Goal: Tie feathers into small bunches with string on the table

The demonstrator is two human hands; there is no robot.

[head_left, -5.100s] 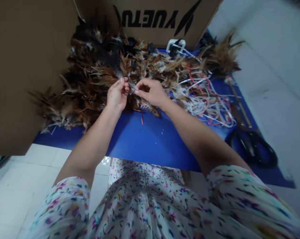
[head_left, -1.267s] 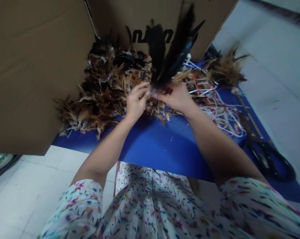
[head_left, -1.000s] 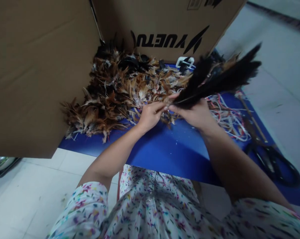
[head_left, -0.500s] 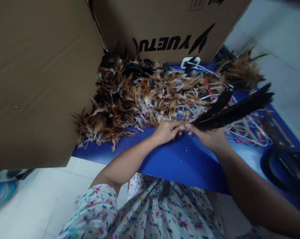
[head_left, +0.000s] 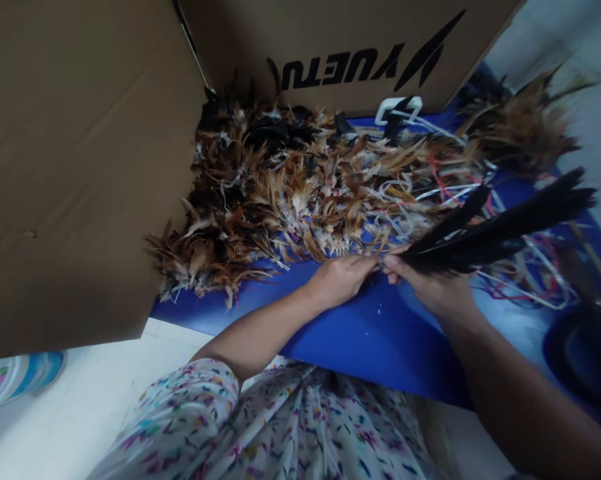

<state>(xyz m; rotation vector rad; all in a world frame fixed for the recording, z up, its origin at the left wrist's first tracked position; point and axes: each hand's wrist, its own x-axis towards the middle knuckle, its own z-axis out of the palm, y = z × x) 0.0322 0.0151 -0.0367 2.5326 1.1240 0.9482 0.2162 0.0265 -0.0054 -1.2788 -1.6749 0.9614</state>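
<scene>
Head view: the work at this moment looks like fine fingertip handling at the quill ends of one bunch of black feathers (head_left: pixel 495 237) — the right hand (head_left: pixel 438 287) pinches it closed between thumb and fingers, and the left hand (head_left: pixel 340 281) curls in beside, its exact grip hidden, a hold that seems to call for steadiness. The bunch fans toward two o'clock over one tangle of strings (head_left: pixel 550 273); one brown feather heap (head_left: pixel 300 193) lies at eleven on one blue desk (head_left: pixel 380 347) — single feathers are uncountable.

Black feathers (head_left: pixel 500 230), blue tabletop (head_left: pixel 375 333), floral-patterned clothing (head_left: pixel 325 433)
</scene>
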